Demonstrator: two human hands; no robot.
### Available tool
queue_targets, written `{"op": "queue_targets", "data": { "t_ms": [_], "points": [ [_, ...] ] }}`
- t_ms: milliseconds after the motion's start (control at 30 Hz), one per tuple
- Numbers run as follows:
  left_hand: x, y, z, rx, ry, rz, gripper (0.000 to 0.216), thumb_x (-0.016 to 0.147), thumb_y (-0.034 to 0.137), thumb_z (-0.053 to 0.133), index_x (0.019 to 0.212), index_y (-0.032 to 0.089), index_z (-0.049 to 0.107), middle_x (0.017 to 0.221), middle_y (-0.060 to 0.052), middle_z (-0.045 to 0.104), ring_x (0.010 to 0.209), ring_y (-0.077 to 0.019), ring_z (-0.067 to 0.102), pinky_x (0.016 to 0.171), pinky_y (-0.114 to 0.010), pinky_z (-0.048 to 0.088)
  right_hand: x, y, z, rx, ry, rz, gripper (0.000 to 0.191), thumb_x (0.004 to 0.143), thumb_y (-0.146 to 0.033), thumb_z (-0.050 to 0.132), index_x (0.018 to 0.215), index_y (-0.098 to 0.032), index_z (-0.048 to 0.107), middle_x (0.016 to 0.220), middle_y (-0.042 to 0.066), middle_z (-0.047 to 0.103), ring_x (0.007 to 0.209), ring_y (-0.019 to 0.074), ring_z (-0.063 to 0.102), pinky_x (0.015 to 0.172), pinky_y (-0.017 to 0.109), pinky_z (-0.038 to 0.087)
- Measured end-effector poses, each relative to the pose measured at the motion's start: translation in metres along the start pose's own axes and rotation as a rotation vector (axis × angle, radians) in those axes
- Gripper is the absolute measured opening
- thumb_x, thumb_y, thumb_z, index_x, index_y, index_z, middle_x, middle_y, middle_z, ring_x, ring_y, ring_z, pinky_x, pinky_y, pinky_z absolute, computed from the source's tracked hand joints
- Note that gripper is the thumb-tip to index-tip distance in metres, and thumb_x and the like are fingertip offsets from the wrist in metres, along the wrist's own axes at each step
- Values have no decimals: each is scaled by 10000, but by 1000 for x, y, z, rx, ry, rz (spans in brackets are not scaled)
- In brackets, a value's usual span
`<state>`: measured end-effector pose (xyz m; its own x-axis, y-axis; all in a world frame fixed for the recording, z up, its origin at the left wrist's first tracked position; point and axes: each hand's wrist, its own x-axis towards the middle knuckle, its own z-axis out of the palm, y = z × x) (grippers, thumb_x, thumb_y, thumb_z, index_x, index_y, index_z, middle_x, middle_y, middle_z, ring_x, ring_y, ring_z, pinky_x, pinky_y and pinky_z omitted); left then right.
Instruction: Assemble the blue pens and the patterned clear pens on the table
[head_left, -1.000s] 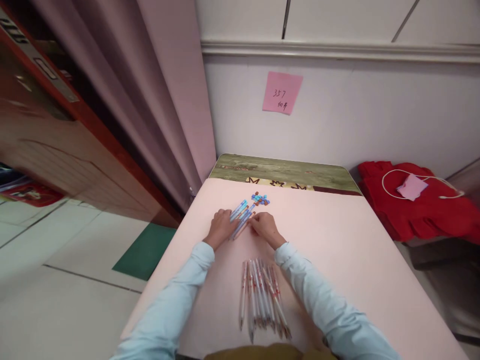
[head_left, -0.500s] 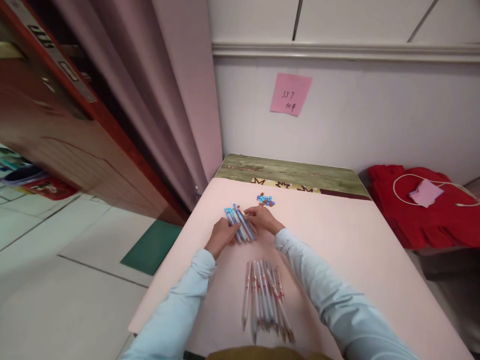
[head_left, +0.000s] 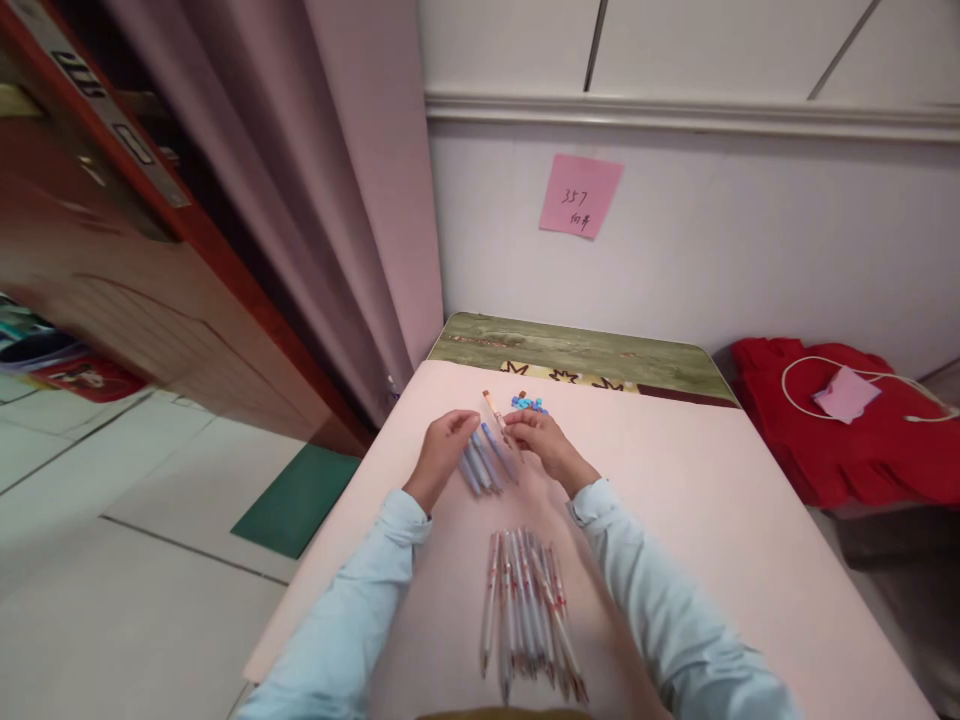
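Observation:
My right hand point(head_left: 541, 440) pinches a pale orange pen point(head_left: 491, 402) with a brown cap, tilted above the table. Close by on the left, my left hand point(head_left: 444, 445) has its thumb and fingers together over several blue pens point(head_left: 484, 468). Whatever sits between those fingertips is too small to make out. The blue pens lie side by side under and between both hands. Past my right fingers is a small heap of blue and brown caps point(head_left: 529, 404). Nearer to me lies a bunch of clear pens point(head_left: 531, 600) with red markings, points toward me.
The pale pink table top point(head_left: 697, 520) extends to the right. Behind it a patterned green board point(head_left: 585, 345) meets the wall, which bears a pink note point(head_left: 581, 196). A red cloth point(head_left: 892, 440) with a white cable lies at right. A wooden door point(head_left: 187, 290) and curtain point(head_left: 337, 200) stand left.
The orange pen has come up out of the group in my right hand. My left hand has shifted off the blue pens' side to their upper ends, and the blue pens now lie looser.

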<state>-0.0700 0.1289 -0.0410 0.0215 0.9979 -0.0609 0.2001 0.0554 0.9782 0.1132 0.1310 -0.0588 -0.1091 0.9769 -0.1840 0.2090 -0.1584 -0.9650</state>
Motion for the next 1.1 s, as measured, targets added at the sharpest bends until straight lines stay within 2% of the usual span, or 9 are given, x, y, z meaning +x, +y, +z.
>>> {"op": "queue_targets", "data": {
  "t_ms": [100,200,367,500,667,767,867,1000,1100],
  "points": [
    [-1,12,13,-373,-209,-76,417,785,467,667,1028,132,716,994,-116,705,913,-214,628,769,-292,460,-13,-14,1,420,-184,40,238,737,-300,666,929,-159,657,726,1,642,612,110,566,626,223,467],
    [-7,19,18,-554,-341,-84,387,803,449,669,1013,130,731,1006,-129,701,916,-214,635,816,-316,473,-24,-19,2,781,-324,138,218,701,-276,748,864,-163,657,713,-16,616,601,90,534,616,204,456],
    [-15,20,16,-632,-365,-144,383,783,447,699,1001,134,727,882,-105,688,734,-170,628,710,-306,507,-39,-17,7,902,-408,252,212,805,-332,702,923,-158,672,779,6,621,619,86,520,606,205,440],
    [-18,18,14,-634,-339,-217,377,759,453,718,955,131,707,724,-64,650,573,-151,605,579,-299,507,-47,-17,12,894,-517,290,281,855,-404,645,910,-132,693,659,-15,551,544,80,464,556,212,412],
    [-25,24,18,-680,-364,-197,389,770,445,690,989,125,666,492,42,477,441,-180,576,467,-326,491,-50,-17,18,736,-369,188,359,793,-488,704,857,-135,690,637,-9,595,516,84,500,533,216,419],
    [-26,29,22,-671,-271,-179,358,725,425,724,918,129,667,497,44,487,406,-146,533,427,-289,455,-47,-16,23,624,-260,132,421,760,-559,702,820,-143,672,645,6,622,527,97,535,538,227,430],
    [-23,31,27,-638,-139,-174,328,685,402,749,842,123,680,514,28,524,410,-118,512,419,-255,423,-43,-15,29,464,-112,34,443,798,-599,624,790,-157,655,639,16,624,534,116,557,551,244,442],
    [-17,27,35,-612,6,-160,302,669,369,760,819,112,706,592,-9,610,470,-118,550,455,-246,433,-43,-15,33,-58,140,-137,350,927,-459,469,791,-192,650,671,34,645,610,148,593,630,257,431],
    [-14,23,40,-581,112,-153,267,636,328,785,779,112,716,651,-30,660,541,-124,592,520,-239,459,-46,-16,33,-476,294,-194,270,948,-353,443,843,-209,646,773,56,675,700,168,599,673,260,390]
  ]
}}
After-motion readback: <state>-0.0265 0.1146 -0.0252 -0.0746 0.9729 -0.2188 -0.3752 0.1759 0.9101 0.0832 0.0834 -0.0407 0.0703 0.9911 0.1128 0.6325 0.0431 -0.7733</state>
